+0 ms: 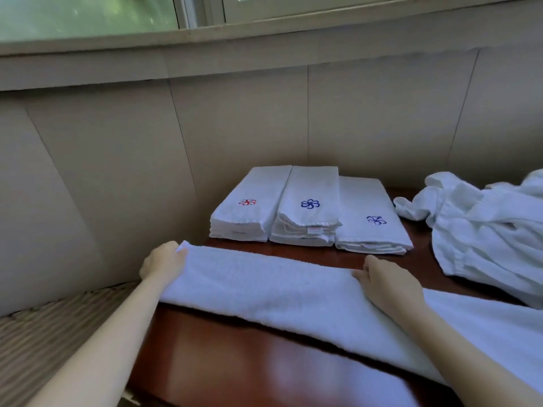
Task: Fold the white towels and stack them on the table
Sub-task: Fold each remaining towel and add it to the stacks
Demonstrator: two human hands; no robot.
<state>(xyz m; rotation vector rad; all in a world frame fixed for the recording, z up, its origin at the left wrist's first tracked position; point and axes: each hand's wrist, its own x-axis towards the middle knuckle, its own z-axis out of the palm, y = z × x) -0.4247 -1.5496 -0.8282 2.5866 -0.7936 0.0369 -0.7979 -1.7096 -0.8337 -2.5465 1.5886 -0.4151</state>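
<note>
A long white towel (264, 286) lies folded lengthwise across the dark red-brown table (235, 356), running from the left edge toward the lower right. My left hand (161, 262) grips its far left corner. My right hand (388, 284) pinches the towel's far edge near the middle. Behind it stand three piles of folded white towels: the left one (249, 204) with a red flower mark, the middle one (308, 207) and the right one (370, 218) with blue marks.
A heap of loose white cloth (482, 230) lies at the table's right. A padded beige wall (147, 142) runs behind, under a window sill (205, 39). A woven seat (58, 324) lies left of the table.
</note>
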